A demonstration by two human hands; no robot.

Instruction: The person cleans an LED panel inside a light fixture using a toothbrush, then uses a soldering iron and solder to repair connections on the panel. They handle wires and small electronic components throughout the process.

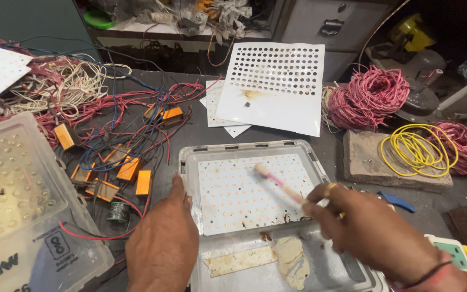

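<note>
Perforated white panel (274, 86), red wire coils (367, 97), yellow wire loop (418, 149), orange blocks (131, 168), clear plastic cover (22, 200)

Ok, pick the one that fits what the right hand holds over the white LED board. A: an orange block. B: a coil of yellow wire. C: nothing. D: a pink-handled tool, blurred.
D: the right hand grips a blurred pink-handled tool angled over the white LED board in the grey tray.
</note>
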